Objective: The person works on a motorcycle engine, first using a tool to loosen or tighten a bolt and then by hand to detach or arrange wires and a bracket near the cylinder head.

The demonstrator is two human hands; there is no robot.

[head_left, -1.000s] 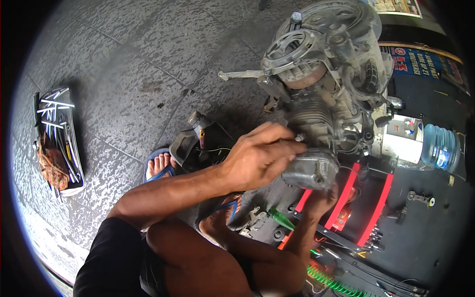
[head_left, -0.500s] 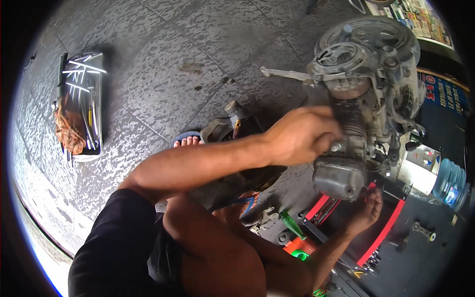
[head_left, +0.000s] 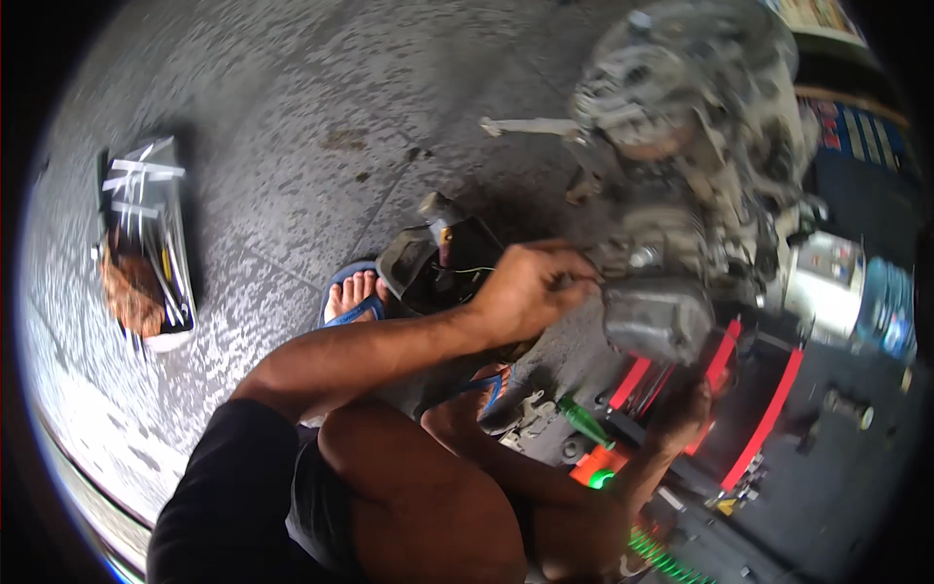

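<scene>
My left hand [head_left: 535, 292] has its thumb and fingers pinched together, just left of a grey engine cylinder head cover [head_left: 660, 321]. Whatever it may hold is too small to make out. The engine [head_left: 662, 219] belongs to a partly stripped scooter engine unit with a wheel [head_left: 700, 49] at its far end, smeared by motion. Below the cover, my right hand [head_left: 686, 414] is over a black and red toolbox [head_left: 764, 419]; its fingers are blurred. Close behind my left wrist sits a dark open housing [head_left: 413, 273] with a hammer-like tool [head_left: 443, 219] standing in it.
At the left on the stained floor lies a tray [head_left: 175, 341] of long tools and a brown rag [head_left: 131, 292]. A green bottle [head_left: 584, 420] and metal parts [head_left: 530, 414] lie near my foot. At the right stand a white container [head_left: 825, 273] and a blue water jug [head_left: 885, 307].
My left hand has drawn back from the engine's side toward me and left. My right hand has dropped lower over the toolbox. The whole view has shifted.
</scene>
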